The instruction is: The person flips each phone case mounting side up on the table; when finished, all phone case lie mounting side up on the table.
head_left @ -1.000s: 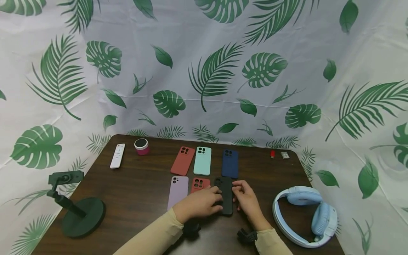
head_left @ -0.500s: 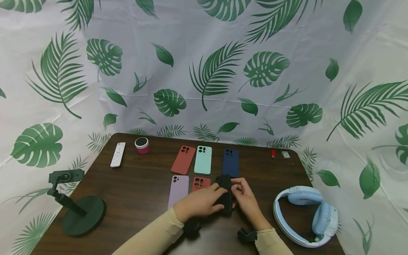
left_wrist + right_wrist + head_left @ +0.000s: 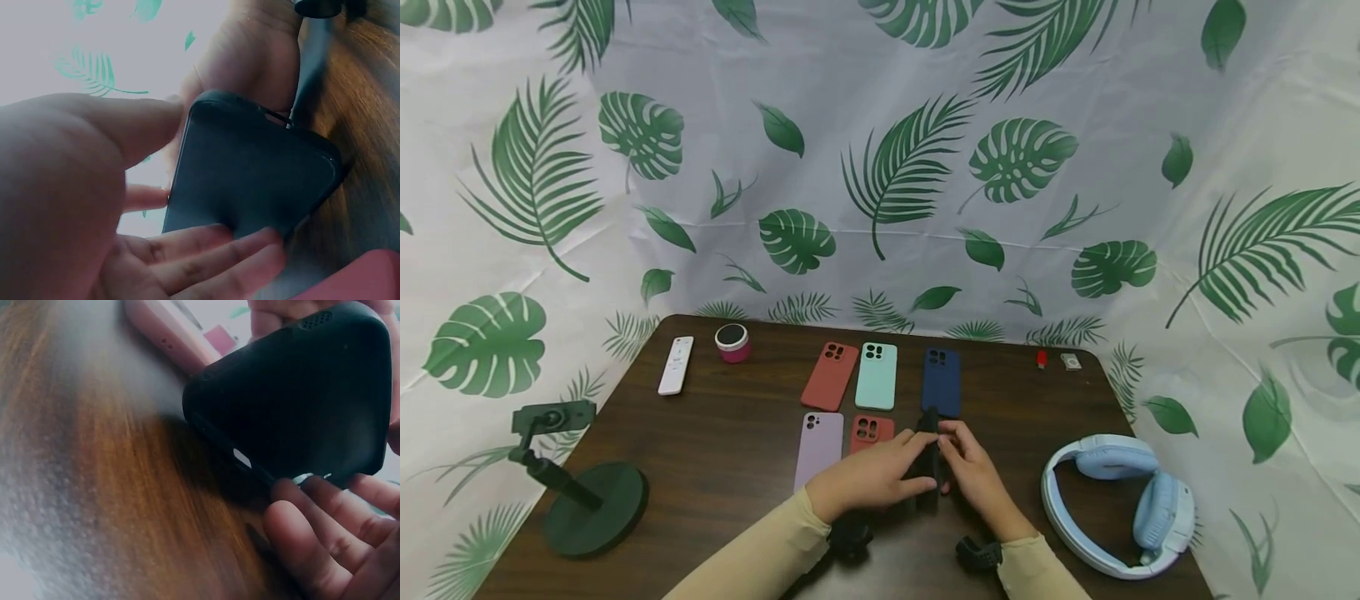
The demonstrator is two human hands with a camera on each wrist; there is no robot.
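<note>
A black phone case (image 3: pixel 928 498) stands tilted up on its long side between the two hands in the head view. My left hand (image 3: pixel 876 475) holds it from the left, fingers at its upper part and thumb lower down. In the left wrist view the fingers lie against the broad dark face of the case (image 3: pixel 250 162), with the thumb near its top corner. My right hand (image 3: pixel 981 471) grips the right side. In the right wrist view its thumb and fingertips are at the lower edge of the case (image 3: pixel 294 400), which has a small slot.
Left of the hands lie a red phone case (image 3: pixel 871 429) and a lilac one (image 3: pixel 818 450). Behind are a coral case (image 3: pixel 830 377), a mint case (image 3: pixel 876 377) and a navy case (image 3: pixel 942 383). Blue headphones (image 3: pixel 1120 508) lie right; a dark stand (image 3: pixel 593 508) is left.
The black phone case has turned from lying flat, camera cutouts up, to standing steeply on edge. Both hands have drawn slightly closer together around it.
</note>
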